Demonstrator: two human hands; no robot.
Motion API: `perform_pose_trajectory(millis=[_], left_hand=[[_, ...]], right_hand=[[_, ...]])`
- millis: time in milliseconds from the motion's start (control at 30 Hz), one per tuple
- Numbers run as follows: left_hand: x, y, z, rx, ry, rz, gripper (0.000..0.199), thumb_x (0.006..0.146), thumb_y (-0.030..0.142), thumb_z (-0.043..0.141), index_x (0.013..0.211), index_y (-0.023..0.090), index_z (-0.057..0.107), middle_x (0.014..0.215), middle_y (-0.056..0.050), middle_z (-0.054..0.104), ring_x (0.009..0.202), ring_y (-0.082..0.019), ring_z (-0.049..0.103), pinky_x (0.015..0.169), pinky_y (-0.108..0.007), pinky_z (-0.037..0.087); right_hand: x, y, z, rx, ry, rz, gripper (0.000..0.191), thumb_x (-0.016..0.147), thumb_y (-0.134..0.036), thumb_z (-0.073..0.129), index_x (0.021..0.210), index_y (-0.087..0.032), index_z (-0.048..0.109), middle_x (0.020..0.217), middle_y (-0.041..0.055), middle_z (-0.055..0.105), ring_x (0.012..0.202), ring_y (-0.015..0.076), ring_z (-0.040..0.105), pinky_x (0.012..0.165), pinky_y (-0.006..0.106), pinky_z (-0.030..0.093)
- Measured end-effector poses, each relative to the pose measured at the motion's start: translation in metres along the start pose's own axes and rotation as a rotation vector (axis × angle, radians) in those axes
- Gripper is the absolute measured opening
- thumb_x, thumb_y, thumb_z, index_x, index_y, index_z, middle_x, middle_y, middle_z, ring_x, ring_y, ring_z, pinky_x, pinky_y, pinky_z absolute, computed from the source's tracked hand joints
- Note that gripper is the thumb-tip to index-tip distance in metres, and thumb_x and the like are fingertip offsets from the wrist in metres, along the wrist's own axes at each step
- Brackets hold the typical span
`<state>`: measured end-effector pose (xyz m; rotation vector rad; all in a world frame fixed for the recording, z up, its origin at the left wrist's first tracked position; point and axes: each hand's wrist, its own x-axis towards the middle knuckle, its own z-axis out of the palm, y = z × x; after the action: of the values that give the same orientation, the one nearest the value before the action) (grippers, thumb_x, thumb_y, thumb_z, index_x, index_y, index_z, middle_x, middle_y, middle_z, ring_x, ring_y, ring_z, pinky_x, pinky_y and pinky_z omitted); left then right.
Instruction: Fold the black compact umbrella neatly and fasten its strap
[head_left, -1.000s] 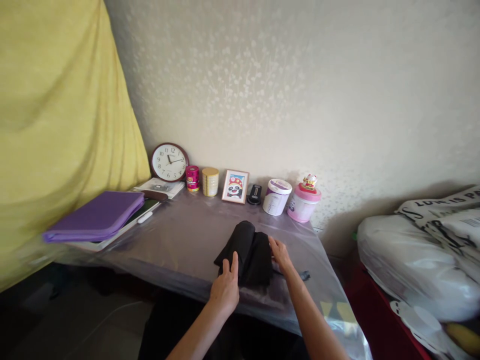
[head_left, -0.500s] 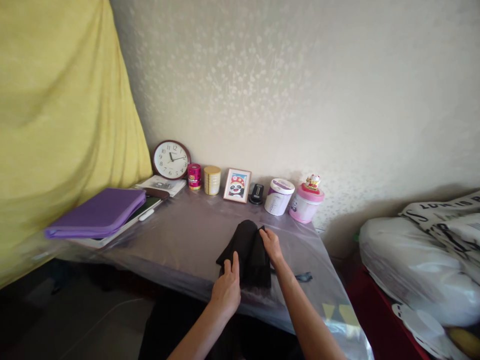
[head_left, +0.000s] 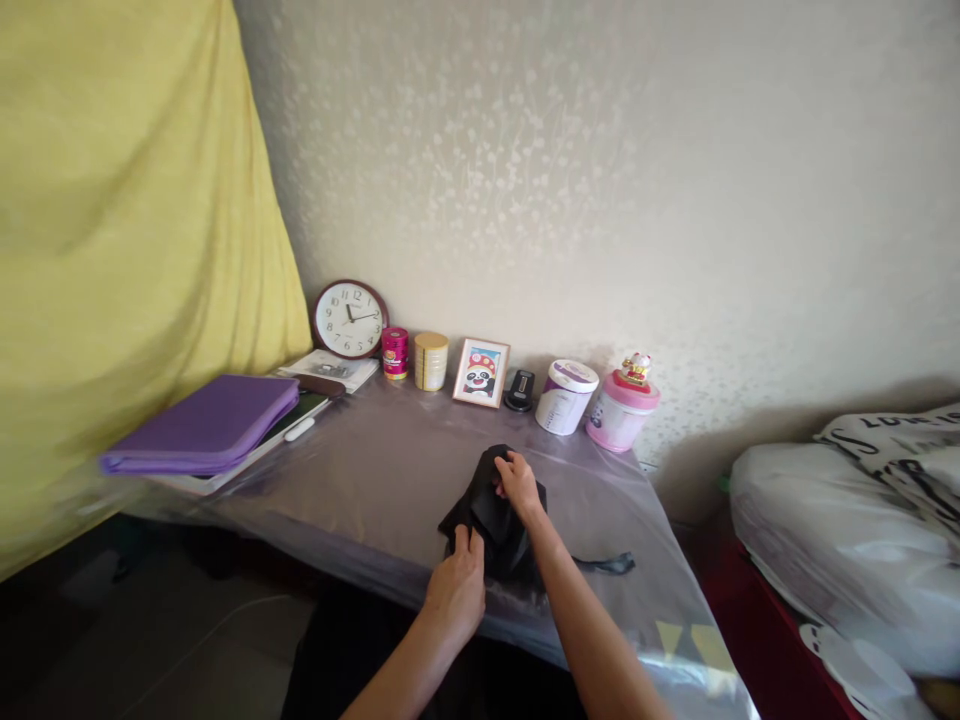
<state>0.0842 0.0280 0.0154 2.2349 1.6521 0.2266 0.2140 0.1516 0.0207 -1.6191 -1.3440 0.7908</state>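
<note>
A bunched, folded piece of black cloth [head_left: 480, 505] lies at the near edge of the table; its exact kind does not show. My left hand [head_left: 459, 585] has its fingers closed on the near left part of the cloth. Over the upper right part, my right hand [head_left: 519, 485] pinches a fold between thumb and fingers. A dark strap [head_left: 611, 563] lies on the table to the right, partly behind my right forearm. I cannot tell whether it is joined to the cloth.
A plastic-covered table [head_left: 360, 460] spans the view. Along the wall stand a clock [head_left: 350, 319], a pink can [head_left: 394, 354], a yellow canister [head_left: 431, 362], a panda picture frame [head_left: 481, 372] and two tubs. A purple folder [head_left: 202, 425] lies left; white bags [head_left: 810, 550] sit right.
My right hand has moved from the cloth's right edge up and left over its top, folding that part inward. My left hand's fingers have curled onto the cloth. The view has shifted slightly.
</note>
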Motion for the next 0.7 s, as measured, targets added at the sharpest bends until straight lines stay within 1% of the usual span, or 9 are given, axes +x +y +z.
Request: perform_pose_trajectory(millis=[133,233,333,400,467,533,567,633,700], left_hand=[[-0.003,-0.004,0.004,-0.017,0.046,-0.014,0.058,0.077,0.009,0.042,0.132,0.007,0.024,0.131,-0.019,0.036,0.096,-0.019,0.059,0.076,-0.025,0.046],[-0.009,-0.007,0.008,-0.023,0.120,-0.047,0.053,0.082,0.017,0.040,0.132,0.007,0.024,0.134,-0.019,0.035,0.101,-0.021,0.056,0.080,-0.027,0.046],[-0.018,-0.008,0.007,0.008,0.226,-0.069,0.049,0.084,0.022,0.040,0.130,0.011,0.029,0.137,-0.017,0.032,0.107,-0.021,0.053,0.078,-0.026,0.047],[-0.024,-0.005,0.002,0.056,0.259,-0.058,0.048,0.084,0.021,0.041,0.131,0.017,0.032,0.141,-0.014,0.027,0.110,-0.021,0.051,0.078,-0.025,0.047],[-0.026,-0.002,-0.004,0.097,0.233,-0.015,0.054,0.083,0.019,0.042,0.135,0.024,0.029,0.146,-0.009,0.017,0.108,-0.022,0.051,0.076,-0.026,0.048],[-0.024,0.002,-0.009,0.120,0.172,0.029,0.067,0.079,0.016,0.046,0.139,0.030,0.019,0.149,-0.006,0.008,0.101,-0.021,0.054,0.074,-0.028,0.049],[-0.022,0.004,-0.010,0.125,0.146,0.046,0.073,0.078,0.015,0.048,0.140,0.032,0.013,0.149,-0.005,0.006,0.098,-0.021,0.055,0.073,-0.028,0.049],[-0.016,0.005,-0.009,0.140,0.117,0.053,0.081,0.075,0.012,0.049,0.141,0.030,0.005,0.149,-0.006,0.008,0.096,-0.020,0.055,0.074,-0.029,0.049],[-0.010,0.005,-0.006,0.172,0.107,0.033,0.079,0.075,0.009,0.046,0.141,0.026,0.007,0.148,-0.007,0.012,0.097,-0.020,0.054,0.075,-0.029,0.049]], right_hand=[[0.000,0.004,0.004,-0.069,-0.046,-0.046,0.035,0.084,-0.029,0.041,0.115,-0.014,0.046,0.058,-0.0039,0.060,0.039,0.0074,0.049,0.040,0.018,0.039],[-0.002,0.004,0.003,-0.124,-0.056,-0.086,0.033,0.083,-0.027,0.042,0.113,-0.015,0.047,0.061,-0.0038,0.061,0.043,0.0077,0.051,0.047,0.019,0.041],[-0.008,0.002,0.003,-0.184,-0.043,-0.134,0.030,0.082,-0.027,0.046,0.109,-0.017,0.052,0.066,-0.0023,0.062,0.050,0.0099,0.054,0.054,0.022,0.042],[-0.015,-0.001,0.004,-0.284,-0.020,-0.220,0.027,0.080,-0.026,0.049,0.105,-0.020,0.057,0.072,-0.0003,0.063,0.060,0.0126,0.057,0.060,0.024,0.043],[-0.021,-0.002,0.007,-0.404,0.008,-0.335,0.024,0.080,-0.025,0.050,0.101,-0.022,0.061,0.080,0.0020,0.063,0.069,0.0146,0.059,0.065,0.025,0.043],[-0.026,-0.002,0.010,-0.484,0.018,-0.423,0.021,0.081,-0.025,0.050,0.096,-0.024,0.064,0.087,0.0036,0.063,0.073,0.0152,0.060,0.066,0.025,0.044],[-0.027,-0.003,0.010,-0.501,0.016,-0.450,0.020,0.081,-0.025,0.050,0.094,-0.024,0.064,0.090,0.0040,0.062,0.074,0.0152,0.060,0.066,0.025,0.045],[-0.030,-0.004,0.008,-0.482,-0.013,-0.488,0.019,0.083,-0.025,0.049,0.091,-0.025,0.066,0.092,0.0039,0.062,0.078,0.0152,0.060,0.068,0.025,0.046],[-0.034,-0.006,0.002,-0.395,-0.061,-0.524,0.019,0.084,-0.025,0.047,0.089,-0.025,0.066,0.091,0.0031,0.064,0.081,0.0150,0.061,0.073,0.025,0.046]])
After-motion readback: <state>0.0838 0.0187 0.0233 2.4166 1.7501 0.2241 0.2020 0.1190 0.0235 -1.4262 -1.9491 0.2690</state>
